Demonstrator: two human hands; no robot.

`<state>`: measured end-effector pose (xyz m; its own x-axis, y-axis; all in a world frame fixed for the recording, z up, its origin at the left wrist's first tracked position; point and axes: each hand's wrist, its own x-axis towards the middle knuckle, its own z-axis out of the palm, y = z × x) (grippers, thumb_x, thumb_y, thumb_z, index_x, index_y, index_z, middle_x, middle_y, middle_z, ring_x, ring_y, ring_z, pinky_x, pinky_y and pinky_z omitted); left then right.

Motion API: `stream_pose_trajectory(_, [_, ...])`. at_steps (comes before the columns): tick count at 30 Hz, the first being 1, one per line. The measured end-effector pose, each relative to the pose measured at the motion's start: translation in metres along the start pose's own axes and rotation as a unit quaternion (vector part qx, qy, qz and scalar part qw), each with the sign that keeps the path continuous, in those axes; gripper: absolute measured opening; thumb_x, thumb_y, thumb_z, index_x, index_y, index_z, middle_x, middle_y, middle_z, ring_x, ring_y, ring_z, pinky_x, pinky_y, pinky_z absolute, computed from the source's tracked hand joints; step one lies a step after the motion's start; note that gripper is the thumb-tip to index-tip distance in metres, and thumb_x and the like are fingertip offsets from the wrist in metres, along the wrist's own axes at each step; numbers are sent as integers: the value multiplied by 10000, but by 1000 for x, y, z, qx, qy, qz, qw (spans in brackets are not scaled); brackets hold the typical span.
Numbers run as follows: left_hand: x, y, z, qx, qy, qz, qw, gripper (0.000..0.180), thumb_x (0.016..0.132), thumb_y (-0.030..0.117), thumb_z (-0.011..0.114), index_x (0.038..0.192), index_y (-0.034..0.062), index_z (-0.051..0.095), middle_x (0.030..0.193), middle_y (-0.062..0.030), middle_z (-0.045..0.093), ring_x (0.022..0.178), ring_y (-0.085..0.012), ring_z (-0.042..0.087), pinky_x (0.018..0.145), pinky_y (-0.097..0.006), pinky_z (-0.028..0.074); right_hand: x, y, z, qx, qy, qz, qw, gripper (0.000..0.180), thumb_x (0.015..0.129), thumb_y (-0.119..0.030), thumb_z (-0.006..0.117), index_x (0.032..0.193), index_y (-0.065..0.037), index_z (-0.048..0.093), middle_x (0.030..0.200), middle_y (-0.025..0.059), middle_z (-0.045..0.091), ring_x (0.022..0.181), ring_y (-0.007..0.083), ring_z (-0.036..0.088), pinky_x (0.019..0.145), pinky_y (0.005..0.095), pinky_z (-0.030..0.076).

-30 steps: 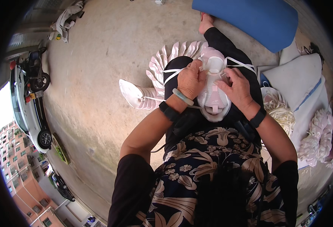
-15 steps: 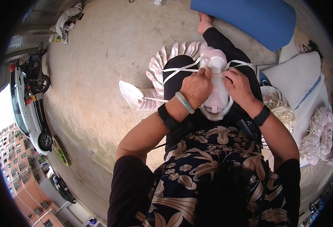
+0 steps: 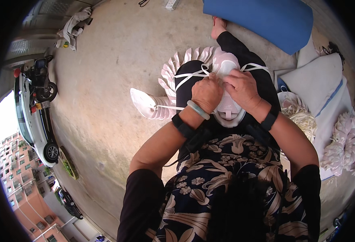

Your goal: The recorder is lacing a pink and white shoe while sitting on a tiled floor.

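Observation:
A pink and white shoe upper (image 3: pixel 230 105) lies across my lap, its toe pointing away and its padded collar toward me. My left hand (image 3: pixel 207 93) is closed on the upper's left side, thumb near the eyelets. Over the tongue, my right hand (image 3: pixel 242 90) is closed with its fingertips bent in a pinch close to the left thumb; what they hold is hidden. A white shoelace (image 3: pixel 191 74) crosses my left thigh and forms a small loop above my left hand. More white lace (image 3: pixel 258 66) trails over my right thigh.
A curved row of nested pink and white uppers (image 3: pixel 167 78) lies on the floor by my left leg. To my right are a bundle of cream laces (image 3: pixel 304 123), stacked uppers (image 3: pixel 340 145) and pale sheeting (image 3: pixel 320 80). A blue mat (image 3: pixel 262 20) lies ahead; a motorbike (image 3: pixel 44 86) stands far left.
My right hand has moved left from the upper's right edge onto its tongue, closer to my left hand. A loop of lace now stands out above my left hand. The view has shifted slightly.

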<state>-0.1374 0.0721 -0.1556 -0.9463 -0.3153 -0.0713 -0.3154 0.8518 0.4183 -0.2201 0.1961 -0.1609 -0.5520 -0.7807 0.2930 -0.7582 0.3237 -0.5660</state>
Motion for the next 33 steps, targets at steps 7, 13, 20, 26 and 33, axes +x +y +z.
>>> stream_pose_trajectory(7, [7,10,-2,70,-73,-7,995,241,734,185,540,859,-20,524,758,-215,616,724,-366,615,666,-435,496,3,-2,19,-37,3,22,999,49,707,-135,580,700,-86,578,694,62,570,694,261,575,678,379,423])
stream_pose_trajectory(13, [8,1,0,8,-54,-39,998,229,692,140,557,850,-24,530,762,-228,617,738,-371,613,690,-433,493,-1,-2,18,-37,-3,13,999,103,713,-171,626,704,-88,567,695,62,573,690,255,575,673,365,426])
stream_pose_trajectory(20, [-4,-10,-9,-118,-45,-1,992,335,667,112,549,963,-45,552,806,-230,612,808,-370,591,751,-446,459,-11,2,16,-37,33,-50,998,156,696,-182,661,746,-89,546,730,61,554,709,242,567,639,363,439])
stream_pose_trajectory(26, [-7,-10,-8,-143,-4,35,989,350,663,102,554,980,-46,552,726,-215,609,746,-380,591,715,-448,465,-14,2,17,-18,68,-38,997,191,690,-192,672,765,-84,533,740,71,548,682,257,562,628,357,456])
stream_pose_trajectory(33, [-3,-10,-12,-121,-8,37,992,331,656,102,558,954,-43,551,702,-222,602,740,-380,593,707,-451,465,-6,-12,16,-62,26,43,997,236,686,-233,678,790,-91,521,763,59,569,717,252,583,705,380,400])
